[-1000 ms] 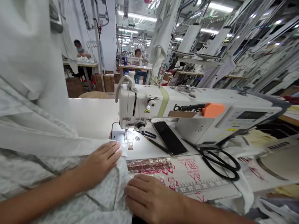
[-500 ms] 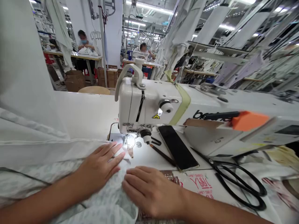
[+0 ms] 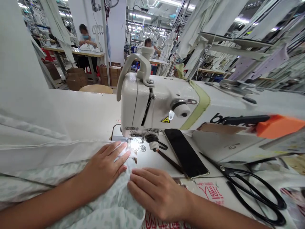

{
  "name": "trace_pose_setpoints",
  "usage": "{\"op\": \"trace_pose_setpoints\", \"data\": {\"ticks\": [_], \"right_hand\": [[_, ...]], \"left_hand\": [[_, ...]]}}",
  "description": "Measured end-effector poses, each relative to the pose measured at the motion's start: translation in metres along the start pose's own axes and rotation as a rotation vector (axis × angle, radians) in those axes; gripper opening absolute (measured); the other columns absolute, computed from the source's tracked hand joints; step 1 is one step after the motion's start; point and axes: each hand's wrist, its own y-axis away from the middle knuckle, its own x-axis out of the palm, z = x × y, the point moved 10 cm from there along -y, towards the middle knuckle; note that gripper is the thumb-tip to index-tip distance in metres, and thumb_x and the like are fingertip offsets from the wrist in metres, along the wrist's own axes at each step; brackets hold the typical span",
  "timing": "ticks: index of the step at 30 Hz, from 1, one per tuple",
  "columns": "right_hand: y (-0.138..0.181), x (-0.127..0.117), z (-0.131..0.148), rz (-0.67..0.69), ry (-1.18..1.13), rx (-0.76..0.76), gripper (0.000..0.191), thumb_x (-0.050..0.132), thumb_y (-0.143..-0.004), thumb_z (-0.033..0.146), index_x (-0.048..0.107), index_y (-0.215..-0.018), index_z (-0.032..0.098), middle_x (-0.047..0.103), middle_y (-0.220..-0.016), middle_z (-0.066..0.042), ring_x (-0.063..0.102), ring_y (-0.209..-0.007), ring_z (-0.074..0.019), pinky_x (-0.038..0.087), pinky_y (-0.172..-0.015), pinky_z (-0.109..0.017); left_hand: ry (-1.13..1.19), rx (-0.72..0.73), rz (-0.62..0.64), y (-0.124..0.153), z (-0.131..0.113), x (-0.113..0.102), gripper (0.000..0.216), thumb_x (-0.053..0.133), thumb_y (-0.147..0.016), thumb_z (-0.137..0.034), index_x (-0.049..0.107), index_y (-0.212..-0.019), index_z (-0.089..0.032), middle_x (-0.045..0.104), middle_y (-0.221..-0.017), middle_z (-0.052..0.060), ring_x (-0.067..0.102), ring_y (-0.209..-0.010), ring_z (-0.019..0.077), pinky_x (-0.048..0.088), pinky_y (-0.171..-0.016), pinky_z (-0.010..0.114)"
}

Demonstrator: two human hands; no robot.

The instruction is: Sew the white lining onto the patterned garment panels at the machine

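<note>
My left hand lies flat on a white fabric layer, its fingertips just short of the presser foot of a white industrial sewing machine. My right hand presses on pale green patterned cloth close to the machine's needle plate. Neither hand grips the fabric. The cloth's edge runs under my left fingers towards the foot, and the needle is mostly hidden by the machine head and glare.
A black smartphone, a dark pen and black-handled scissors lie right of the needle, on or beside a printed sheet. White garments hang overhead. Co-workers sit at distant tables beyond cardboard boxes.
The view has swung and moved closer, so the machine looks larger and sits further right. My right hand is nearer the needle plate, and the patterned cloth has bunched less beneath it.
</note>
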Motion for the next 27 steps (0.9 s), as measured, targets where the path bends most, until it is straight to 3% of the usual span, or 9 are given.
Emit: {"op": "trace_pose_setpoints", "data": {"ticks": [20, 24, 27], "right_hand": [[0.002, 0.004, -0.007, 0.063, -0.044, 0.067, 0.023, 0.037, -0.093, 0.012, 0.06, -0.088, 0.012, 0.065, -0.081, -0.009, 0.062, -0.085, -0.0161, 0.051, -0.077, -0.027], [0.008, -0.01, -0.001, -0.038, -0.067, 0.054, 0.027, 0.034, -0.095, 0.02, 0.06, -0.096, 0.014, 0.067, -0.088, -0.01, 0.062, -0.088, -0.0174, 0.051, -0.079, -0.027], [0.015, -0.014, -0.002, -0.146, -0.122, 0.035, 0.024, 0.043, -0.091, 0.035, 0.062, -0.098, 0.022, 0.068, -0.085, -0.006, 0.064, -0.079, -0.0182, 0.053, -0.067, -0.024]], "left_hand": [[0.056, 0.026, -0.016, -0.003, 0.004, 0.001, 0.035, 0.043, -0.092, -0.024, 0.05, -0.124, -0.012, 0.051, -0.128, 0.011, 0.042, -0.119, 0.0282, 0.037, -0.098, 0.043], [0.01, 0.023, -0.047, -0.011, 0.004, -0.005, 0.032, 0.045, -0.09, -0.02, 0.053, -0.118, -0.007, 0.056, -0.121, 0.015, 0.049, -0.114, 0.0293, 0.042, -0.093, 0.043], [-0.173, 0.058, -0.055, -0.013, -0.006, -0.025, 0.022, 0.052, -0.086, -0.022, 0.061, -0.105, -0.017, 0.065, -0.107, 0.004, 0.056, -0.105, 0.0226, 0.047, -0.088, 0.033]]}}
